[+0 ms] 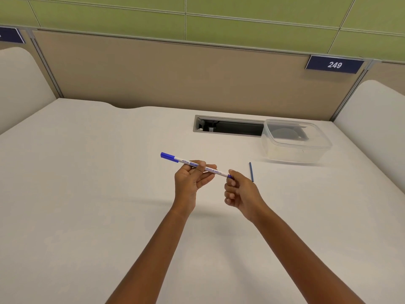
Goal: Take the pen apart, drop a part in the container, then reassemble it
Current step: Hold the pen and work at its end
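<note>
A white whiteboard pen (210, 169) with a blue cap at its far left end is held level above the table. My left hand (190, 183) grips its barrel near the middle. My right hand (238, 191) pinches the small blue end piece at the pen's right end with thumb and forefinger. A thin blue rod (251, 172), apparently the pen's inner refill, lies loose on the table just right of my right hand. The clear plastic container (295, 148) stands at the back right, and it looks empty.
A white table (87, 194) spreads under both arms. A rectangular cable slot (228, 127) opens in it just left of the container. A beige partition with a number plate 249 (334, 64) rises behind. White side panels stand at the far left and right.
</note>
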### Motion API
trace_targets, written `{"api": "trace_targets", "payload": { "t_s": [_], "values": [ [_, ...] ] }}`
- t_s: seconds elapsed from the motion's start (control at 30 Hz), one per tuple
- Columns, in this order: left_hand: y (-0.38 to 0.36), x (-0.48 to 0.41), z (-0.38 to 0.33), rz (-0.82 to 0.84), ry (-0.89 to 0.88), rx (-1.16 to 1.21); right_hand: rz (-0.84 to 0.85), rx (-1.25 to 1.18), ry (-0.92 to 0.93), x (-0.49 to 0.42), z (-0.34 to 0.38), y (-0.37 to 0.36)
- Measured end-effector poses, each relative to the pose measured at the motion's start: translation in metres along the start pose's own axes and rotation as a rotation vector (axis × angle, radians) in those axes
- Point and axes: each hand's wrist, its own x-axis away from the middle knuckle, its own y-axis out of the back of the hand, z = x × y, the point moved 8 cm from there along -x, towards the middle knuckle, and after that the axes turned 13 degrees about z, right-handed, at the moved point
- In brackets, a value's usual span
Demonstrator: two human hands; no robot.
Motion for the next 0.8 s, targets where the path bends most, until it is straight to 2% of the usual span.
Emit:
{"api": "trace_targets", "payload": {
  "t_s": [0.1, 0.17, 0.3, 0.4, 0.47, 0.53, 0.7, 0.8],
  "values": [
    [0.001, 0.0, -0.001, -0.013, -0.005, 0.019, -0.156, 0.545, 0.235, 0.01, 0.021, 0.004],
    [0.002, 0.0, -0.001, -0.015, -0.009, 0.02, -0.213, 0.823, 0.385, 0.018, 0.031, 0.001],
    [0.003, 0.001, 0.0, -0.026, -0.002, 0.028, -0.313, 1.203, 0.585, 0.032, 0.044, -0.006],
    [0.002, 0.002, 0.002, -0.017, 0.004, 0.03, -0.35, 1.384, 0.697, 0.039, 0.051, -0.015],
    [0.001, 0.002, 0.003, -0.011, 0.007, 0.039, -0.353, 1.399, 0.719, 0.041, 0.052, -0.015],
    [-0.001, 0.002, 0.003, -0.001, 0.009, 0.04, -0.331, 1.309, 0.681, 0.037, 0.051, -0.011],
    [-0.005, 0.001, 0.003, 0.023, 0.012, 0.036, -0.272, 0.894, 0.472, 0.025, 0.042, 0.007],
    [-0.008, 0.0, 0.003, 0.039, 0.008, 0.032, -0.2, 0.527, 0.314, 0.015, 0.032, 0.012]
  ]
}}
